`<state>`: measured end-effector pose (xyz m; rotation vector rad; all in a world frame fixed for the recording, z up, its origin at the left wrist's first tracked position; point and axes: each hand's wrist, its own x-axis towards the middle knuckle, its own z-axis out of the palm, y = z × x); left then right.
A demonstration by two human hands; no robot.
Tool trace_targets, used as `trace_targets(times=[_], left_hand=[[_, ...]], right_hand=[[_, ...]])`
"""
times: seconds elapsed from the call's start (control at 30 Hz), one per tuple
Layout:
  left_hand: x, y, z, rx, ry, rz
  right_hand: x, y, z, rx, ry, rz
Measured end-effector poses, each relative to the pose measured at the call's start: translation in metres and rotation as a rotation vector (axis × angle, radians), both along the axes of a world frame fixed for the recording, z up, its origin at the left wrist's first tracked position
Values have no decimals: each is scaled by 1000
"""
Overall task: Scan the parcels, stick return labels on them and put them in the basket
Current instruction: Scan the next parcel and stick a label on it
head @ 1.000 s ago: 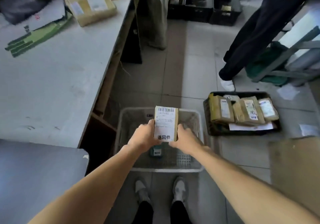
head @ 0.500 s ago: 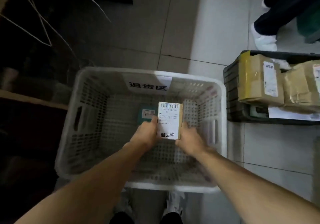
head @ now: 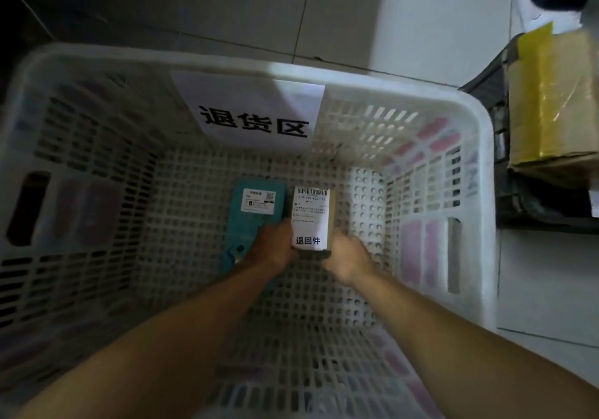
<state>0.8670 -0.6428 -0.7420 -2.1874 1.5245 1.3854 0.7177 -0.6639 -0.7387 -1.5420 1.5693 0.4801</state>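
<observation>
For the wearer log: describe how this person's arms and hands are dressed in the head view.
Both forearms are bare as far as the frame shows, with no sleeve in view. The left hand and the right hand wear no gloves. No watch, wristband or ring can be made out, though the picture is dim and somewhat blurred. No markings show on either arm.

bare forearms, no sleeves, no gloves

Single head-worn view, looking steeply down from above and close into the white basket (head: pixel 405 94), which fills most of the frame; its far wall lies toward the top edge. Both forearms enter from the bottom edge. Floor tiles (head: pixel 437 22) show beyond the far rim
</observation>
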Motion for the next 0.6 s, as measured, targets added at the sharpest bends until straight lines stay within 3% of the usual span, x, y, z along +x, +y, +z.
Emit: trace_targets(times=[0.13,0.27,0.43,0.6], left_hand=[[-6,2,18,34,-59,-66],[-7,1,70,10,-97,-121],[6,-11,176,-36,-192,-329],[27,-14,313,-91,-352,-477]], right_hand=[[4,7,11,-13,-40,-67],[8,6,63,-59,-24,8],[9,-1,164,-159,51,272],[17,-3,303,-239,120,406]])
